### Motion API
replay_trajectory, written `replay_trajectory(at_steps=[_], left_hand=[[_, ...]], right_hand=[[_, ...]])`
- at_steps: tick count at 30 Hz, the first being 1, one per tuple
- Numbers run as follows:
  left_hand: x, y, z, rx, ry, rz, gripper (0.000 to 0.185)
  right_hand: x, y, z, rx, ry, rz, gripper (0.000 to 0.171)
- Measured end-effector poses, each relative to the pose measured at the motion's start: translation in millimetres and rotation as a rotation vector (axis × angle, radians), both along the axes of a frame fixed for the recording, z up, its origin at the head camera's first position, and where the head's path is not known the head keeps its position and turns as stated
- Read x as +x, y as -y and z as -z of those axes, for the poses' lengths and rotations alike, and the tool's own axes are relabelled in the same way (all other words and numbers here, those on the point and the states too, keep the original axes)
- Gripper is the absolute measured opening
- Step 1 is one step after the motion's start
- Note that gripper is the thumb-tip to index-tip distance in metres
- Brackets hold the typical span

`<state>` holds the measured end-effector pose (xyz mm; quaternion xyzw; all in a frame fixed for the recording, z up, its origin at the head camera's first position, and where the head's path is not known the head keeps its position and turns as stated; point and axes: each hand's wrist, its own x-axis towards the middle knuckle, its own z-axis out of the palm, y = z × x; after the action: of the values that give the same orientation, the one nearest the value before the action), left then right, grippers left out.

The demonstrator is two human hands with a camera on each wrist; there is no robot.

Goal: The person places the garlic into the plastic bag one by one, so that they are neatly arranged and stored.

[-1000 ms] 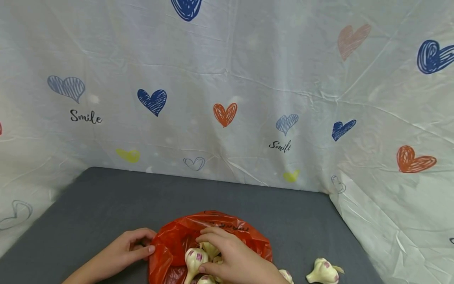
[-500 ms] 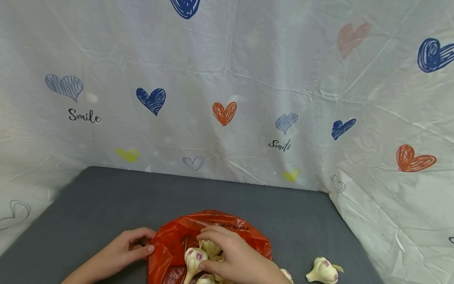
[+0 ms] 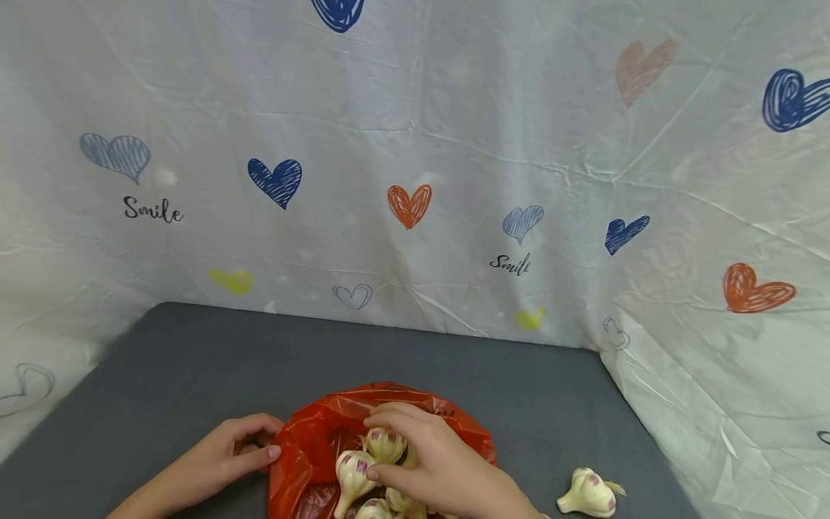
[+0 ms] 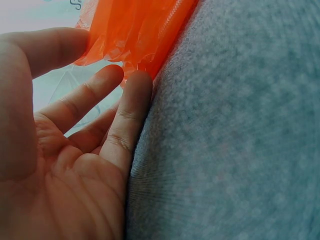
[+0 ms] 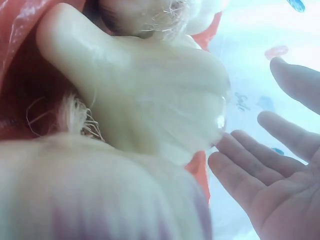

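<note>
Head view: left hand (image 3: 217, 461) at the near edge of the grey desk (image 3: 194, 375), thumb and fingers pinching the left rim of an orange plastic bag (image 3: 311, 440). Right hand (image 3: 434, 468) sits over the bag mouth, fingers curved round a garlic bulb (image 3: 384, 443); more garlic bulbs (image 3: 353, 472) lie in the bag beside and below it. One loose garlic bulb (image 3: 588, 493) lies on the desk towards the near right corner, well apart from the bag. Heart-print sheet (image 3: 454, 144) hangs behind and to both sides

Left wrist view: left hand (image 4: 60, 150), thumb on top and fingertips under the crumpled bag edge (image 4: 135, 30), edge pinched between them, little-finger side resting on the desk (image 4: 235, 140)

Right wrist view: garlic bulbs (image 5: 150, 110) fill the frame, very close and blurred, orange bag (image 5: 20, 30) behind; right hand (image 5: 270, 180) with fingers spread here, grip not clear in this view
</note>
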<state>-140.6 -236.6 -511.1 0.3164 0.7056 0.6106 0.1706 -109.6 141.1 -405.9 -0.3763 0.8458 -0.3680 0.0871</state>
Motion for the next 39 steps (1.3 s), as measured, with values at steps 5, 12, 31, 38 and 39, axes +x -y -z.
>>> replay_trajectory(at_steps=[5, 12, 31, 38, 39], left_hand=[[0.3, 0, 0.0, 0.010, 0.000, 0.003, 0.029], [1.0, 0, -1.1, 0.015, 0.007, 0.007, 0.028], [-1.3, 0, 0.5, -0.004, -0.004, -0.002, 0.028], [-0.9, 1, 0.1, -0.007, -0.015, 0.000, 0.029], [-1.0, 1, 0.3, -0.003, -0.024, 0.004, 0.029]], right_hand=[[-0.2, -2, -4.2, -0.011, 0.000, 0.012, 0.047], [-0.7, -10, -10.8, -0.049, -0.017, 0.032, 0.046], [3.9, -44, -17.3, -0.090, -0.134, 0.199, 0.038], [6.2, -60, -20.0, -0.081, -0.157, 0.242, 0.042], [6.8, -62, -20.6, -0.079, -0.153, 0.253, 0.043]])
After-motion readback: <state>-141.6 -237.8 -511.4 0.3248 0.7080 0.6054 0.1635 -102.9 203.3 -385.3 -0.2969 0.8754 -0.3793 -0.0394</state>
